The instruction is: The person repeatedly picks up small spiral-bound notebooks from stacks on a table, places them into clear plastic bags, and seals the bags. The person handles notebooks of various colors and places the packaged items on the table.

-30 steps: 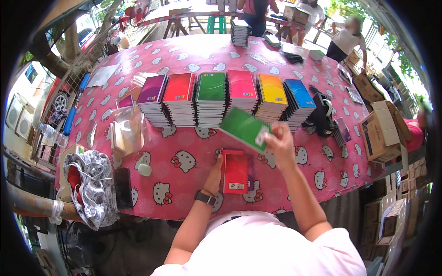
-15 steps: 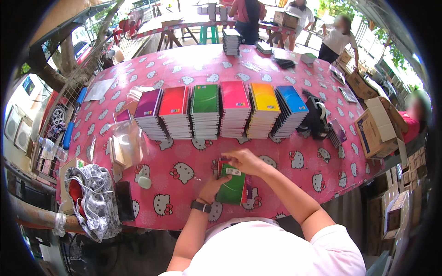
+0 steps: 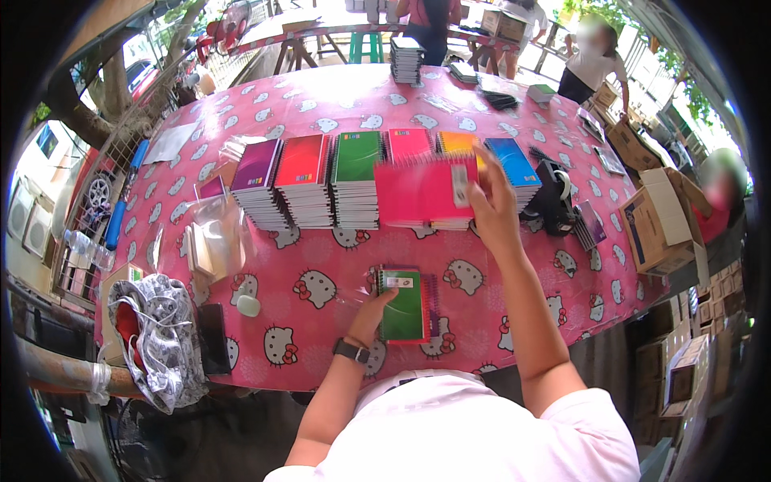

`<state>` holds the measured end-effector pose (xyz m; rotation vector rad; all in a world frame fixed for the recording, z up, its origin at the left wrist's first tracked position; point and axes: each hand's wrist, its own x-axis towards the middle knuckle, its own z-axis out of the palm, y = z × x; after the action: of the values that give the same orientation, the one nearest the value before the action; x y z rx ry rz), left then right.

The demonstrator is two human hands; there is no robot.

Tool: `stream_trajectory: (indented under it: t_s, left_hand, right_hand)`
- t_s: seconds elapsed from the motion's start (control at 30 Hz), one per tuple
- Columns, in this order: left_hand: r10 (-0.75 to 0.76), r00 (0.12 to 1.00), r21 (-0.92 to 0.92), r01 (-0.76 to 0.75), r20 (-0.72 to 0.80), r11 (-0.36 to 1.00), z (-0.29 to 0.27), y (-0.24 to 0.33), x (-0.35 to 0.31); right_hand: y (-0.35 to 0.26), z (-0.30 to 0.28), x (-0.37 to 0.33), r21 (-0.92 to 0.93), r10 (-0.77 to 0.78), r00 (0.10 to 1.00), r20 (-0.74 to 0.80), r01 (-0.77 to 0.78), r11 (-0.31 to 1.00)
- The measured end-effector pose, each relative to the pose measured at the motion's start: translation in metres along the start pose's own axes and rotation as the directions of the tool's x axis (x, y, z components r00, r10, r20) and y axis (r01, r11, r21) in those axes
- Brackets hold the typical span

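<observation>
My right hand grips a pink spiral notebook by its right end, held above the table with a white sticker showing. It looks slightly blurred and covers part of the pink stack and yellow stack. Near me, my left hand is closed on the left edge of a green spiral notebook, thumb on top. Red and purple edges stick out beneath that notebook. Along the same row stand stacks of purple, red, green and blue notebooks.
A black tape dispenser stands right of the row. Clear plastic bags, a phone and a patterned cloth bag lie to the left. Beyond the right edge is an open cardboard box. Other people stand across the table and at the right.
My right hand has moved from the notebooks near me up to the row and now holds a pink notebook in the air. My left hand stays at the green notebook.
</observation>
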<state>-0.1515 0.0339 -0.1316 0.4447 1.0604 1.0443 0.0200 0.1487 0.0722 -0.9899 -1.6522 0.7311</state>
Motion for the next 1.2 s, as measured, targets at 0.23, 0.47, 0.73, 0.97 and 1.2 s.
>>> stream_trajectory:
  t_s: [0.23,0.47,0.73,0.97,1.2]
  left_hand:
    - [0.134,0.983,-0.295,-0.093,0.123,0.951,0.019,0.016,-0.016]
    - [0.160,0.985,0.125,-0.167,0.066,0.978,0.007,0.006,-0.012]
    - [0.174,0.983,0.082,-0.178,0.052,0.981,0.012,0.012,-0.011]
    - [0.187,0.982,0.148,-0.188,0.017,0.971,0.013,0.001,-0.001]
    - [0.023,0.996,-0.059,-0.018,0.083,0.998,0.005,0.007,-0.005]
  right_hand:
    - [0.058,0.009,-0.139,0.547,0.783,0.615,0.092,-0.688,0.476]
    - [0.054,0.006,-0.166,-0.427,0.642,0.630,0.437,-0.484,0.764]
    - [0.075,-0.022,0.057,-0.784,0.215,0.935,-0.282,-0.353,0.511]
    - [0.093,-0.028,0.062,-0.538,-0.050,0.942,-0.332,-0.145,0.830]
    - [0.048,-0.027,-0.031,0.076,-0.163,0.982,0.099,0.156,0.985]
